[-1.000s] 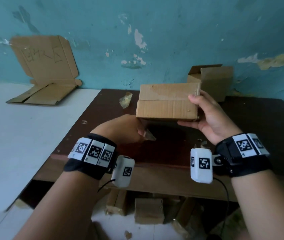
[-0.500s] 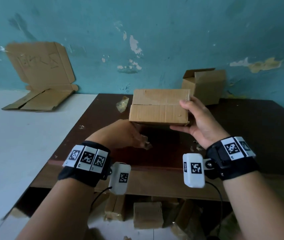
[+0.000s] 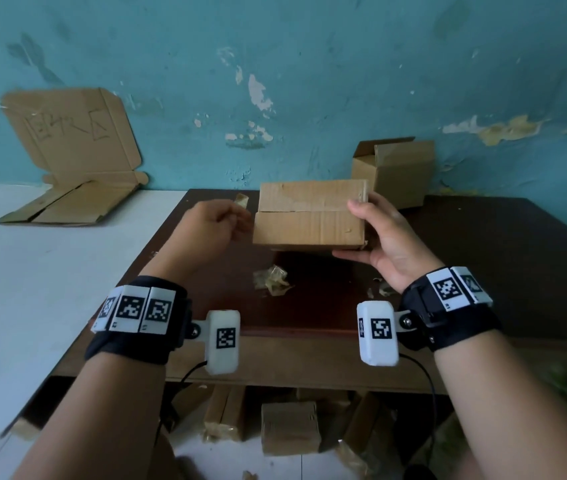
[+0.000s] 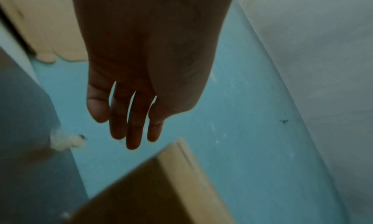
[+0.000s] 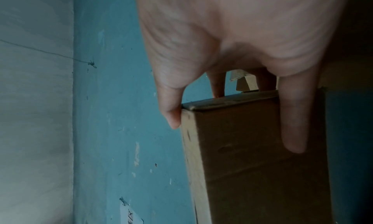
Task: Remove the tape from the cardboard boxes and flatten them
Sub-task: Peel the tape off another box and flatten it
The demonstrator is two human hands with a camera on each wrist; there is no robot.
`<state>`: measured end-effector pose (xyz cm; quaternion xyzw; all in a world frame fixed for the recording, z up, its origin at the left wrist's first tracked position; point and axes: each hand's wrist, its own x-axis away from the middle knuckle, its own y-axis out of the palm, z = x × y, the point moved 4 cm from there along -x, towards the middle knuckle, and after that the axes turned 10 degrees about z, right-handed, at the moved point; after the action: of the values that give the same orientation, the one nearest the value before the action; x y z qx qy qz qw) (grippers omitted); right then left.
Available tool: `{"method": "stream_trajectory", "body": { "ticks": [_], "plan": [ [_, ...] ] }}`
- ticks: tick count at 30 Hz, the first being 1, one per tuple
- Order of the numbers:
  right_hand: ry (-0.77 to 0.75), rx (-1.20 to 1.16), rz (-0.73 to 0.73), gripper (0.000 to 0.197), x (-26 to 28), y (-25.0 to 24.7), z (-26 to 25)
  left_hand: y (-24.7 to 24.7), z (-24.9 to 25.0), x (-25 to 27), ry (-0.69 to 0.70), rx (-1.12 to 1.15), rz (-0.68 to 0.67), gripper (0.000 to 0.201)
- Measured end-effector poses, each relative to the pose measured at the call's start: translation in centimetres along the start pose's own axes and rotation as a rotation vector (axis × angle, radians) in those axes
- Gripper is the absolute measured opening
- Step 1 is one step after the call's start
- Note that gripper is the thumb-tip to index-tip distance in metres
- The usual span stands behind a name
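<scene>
The fingers [image 5: 294, 120] of the right hand [image 3: 387, 242] are curled round the right end of the closed cardboard box [image 3: 309, 214], thumb on its top near corner and one finger laid along its underside; the rest lie behind the box, out of sight. The fingers [image 4: 133, 123] of the left hand [image 3: 214, 225] hang straight and loose, holding nothing, just left of the box; in the head view that hand is blurred.

Nearest, under the counter [image 3: 483, 271], stand stacked boxes [image 3: 289, 431], cut off by its front edge. On the counter, below the held box, lies a crumpled wad of tape [image 3: 273, 280], with small scraps [image 3: 379, 289] by the right wrist. The box is held above the counter, its long axis running left to right, the flap seam on top running the same way. Another tape scrap [image 3: 241, 199] lies behind the left hand, partly hidden. Farther back an open box [image 3: 396, 169] stands against the wall, and at far left flattened cardboard [image 3: 71, 157] leans there.
</scene>
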<state>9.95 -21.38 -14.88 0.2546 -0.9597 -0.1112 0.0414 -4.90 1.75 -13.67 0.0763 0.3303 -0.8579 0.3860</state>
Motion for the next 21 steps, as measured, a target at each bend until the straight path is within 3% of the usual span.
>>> {"method": "stream_trajectory", "body": {
  "ticks": [2, 4, 8, 12, 15, 19, 21],
  "plan": [
    [-0.010, 0.022, 0.010, 0.068, -0.2, 0.2, 0.0, 0.5, 0.7, -0.1, -0.056, 0.174, 0.004, 0.026],
    [-0.021, 0.014, 0.026, 0.069, -0.5, 0.4, 0.1, 1.3, 1.4, -0.4, -0.082, 0.229, -0.011, 0.030],
    [-0.025, 0.016, 0.046, 0.043, -1.1, 0.7, 0.5, 2.5, 2.0, -1.0, -0.081, 0.145, 0.039, 0.037],
    [-0.054, 0.101, 0.102, 0.045, -1.6, 1.2, 0.4, 3.5, 1.8, -1.7, -0.144, 0.162, 0.121, 0.047],
    [-0.075, 0.133, 0.157, 0.049, -2.2, 1.8, -0.3, 4.1, 2.1, -2.5, -0.157, 0.179, 0.153, 0.041],
    [-0.075, 0.212, 0.171, 0.025, -3.0, 2.5, -2.2, 3.8, 3.4, -3.6, -0.196, 0.207, 0.213, 0.035],
    [-0.097, 0.254, 0.156, 0.028, -3.5, 2.5, -2.8, 3.7, 3.8, -3.9, -0.197, 0.214, 0.198, 0.037]
  ]
}}
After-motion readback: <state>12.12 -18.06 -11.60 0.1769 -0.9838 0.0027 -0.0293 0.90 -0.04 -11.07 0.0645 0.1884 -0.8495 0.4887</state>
